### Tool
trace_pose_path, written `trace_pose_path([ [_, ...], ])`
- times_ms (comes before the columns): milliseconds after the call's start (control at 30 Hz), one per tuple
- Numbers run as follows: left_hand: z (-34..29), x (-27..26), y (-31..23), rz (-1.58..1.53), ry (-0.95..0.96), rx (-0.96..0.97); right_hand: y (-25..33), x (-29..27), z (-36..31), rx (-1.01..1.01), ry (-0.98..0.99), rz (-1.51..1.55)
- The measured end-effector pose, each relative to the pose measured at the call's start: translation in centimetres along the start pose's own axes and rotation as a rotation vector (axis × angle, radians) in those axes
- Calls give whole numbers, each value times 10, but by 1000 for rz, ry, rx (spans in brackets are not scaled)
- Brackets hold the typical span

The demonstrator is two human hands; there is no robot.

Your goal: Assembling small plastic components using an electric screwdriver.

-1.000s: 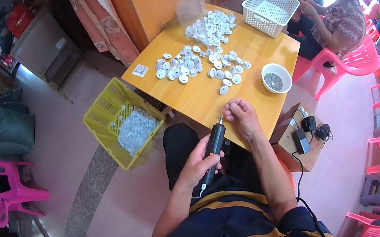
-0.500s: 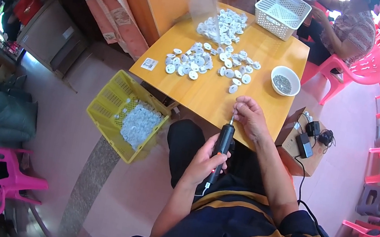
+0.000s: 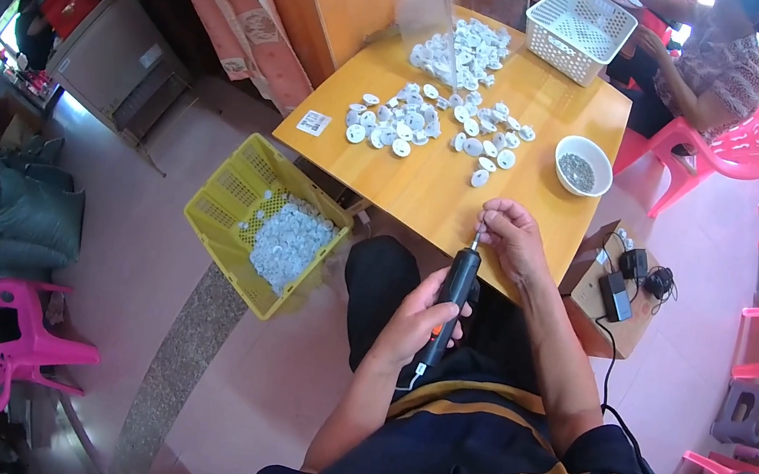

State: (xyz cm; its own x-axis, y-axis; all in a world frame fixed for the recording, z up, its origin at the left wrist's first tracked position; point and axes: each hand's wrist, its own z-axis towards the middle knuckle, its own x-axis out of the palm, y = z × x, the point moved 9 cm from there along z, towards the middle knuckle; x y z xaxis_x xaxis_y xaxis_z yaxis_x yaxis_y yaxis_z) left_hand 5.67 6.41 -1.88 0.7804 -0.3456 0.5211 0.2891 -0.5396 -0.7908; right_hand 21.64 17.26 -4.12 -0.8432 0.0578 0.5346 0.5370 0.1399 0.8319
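Pinkish floor (image 3: 126,233) flanks the wooden counter (image 3: 419,188) on my feed. The left hand (image 3: 417,323) wraps its fingers around a black electric screwdriver (image 3: 461,277) at the counter's near edge, long axis slanting slightly rightward, bit (image 3: 478,238) pointing away from the torso (image 3: 473,457). The right hand (image 3: 514,243) pinches its fingers together at the bit; on what, I cannot tell.

My left hand (image 3: 421,320) is curled closed, thumb forward; my right hand (image 3: 513,240) reaches farther out, thumb and fingertips pinched together, both forearms (image 3: 559,340) bare.
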Motion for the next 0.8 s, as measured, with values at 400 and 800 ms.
trace_pose_path([
  [400,2,-1,-3,3,-6,79,1,11,0,44,27,-48],
  [800,0,-11,-10,0,-68,131,64,13,42,-613,-159,-975],
])
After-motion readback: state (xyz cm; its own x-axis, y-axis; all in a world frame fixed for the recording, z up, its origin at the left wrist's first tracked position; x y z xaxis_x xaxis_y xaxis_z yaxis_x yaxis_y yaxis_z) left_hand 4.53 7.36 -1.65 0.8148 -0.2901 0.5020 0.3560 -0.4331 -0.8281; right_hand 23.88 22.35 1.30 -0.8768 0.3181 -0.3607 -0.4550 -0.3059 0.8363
